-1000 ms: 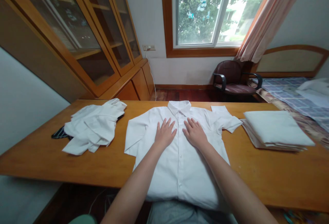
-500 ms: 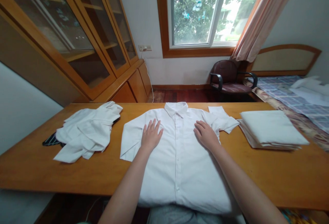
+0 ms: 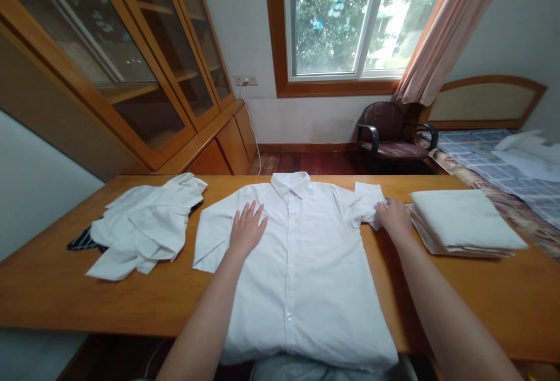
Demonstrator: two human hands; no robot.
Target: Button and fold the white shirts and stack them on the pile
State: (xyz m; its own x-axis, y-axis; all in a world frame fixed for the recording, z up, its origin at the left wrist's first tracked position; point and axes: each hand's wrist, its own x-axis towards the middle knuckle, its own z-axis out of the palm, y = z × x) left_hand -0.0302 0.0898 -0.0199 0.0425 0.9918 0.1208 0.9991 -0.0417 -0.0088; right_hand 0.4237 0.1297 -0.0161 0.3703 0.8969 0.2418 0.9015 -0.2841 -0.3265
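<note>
A white short-sleeved shirt (image 3: 301, 264) lies buttoned and face up on the wooden table (image 3: 472, 293), collar away from me, hem hanging over the near edge. My left hand (image 3: 247, 230) rests flat on the shirt's left chest, fingers spread. My right hand (image 3: 395, 217) sits at the folded right sleeve (image 3: 370, 200), its fingers curled onto the sleeve's edge.
A crumpled heap of white garments (image 3: 146, 226) with a dark striped piece (image 3: 81, 240) lies at the left. A stack of folded white cloths (image 3: 464, 220) sits at the right, close to my right hand. Behind the table stand a glass-fronted cabinet (image 3: 144, 66), a chair (image 3: 389, 133) and a bed (image 3: 503, 153).
Both hands slid apart from the middle of the chest. The left went slightly left on the shirt; the right travelled out to the right sleeve and closed on its edge.
</note>
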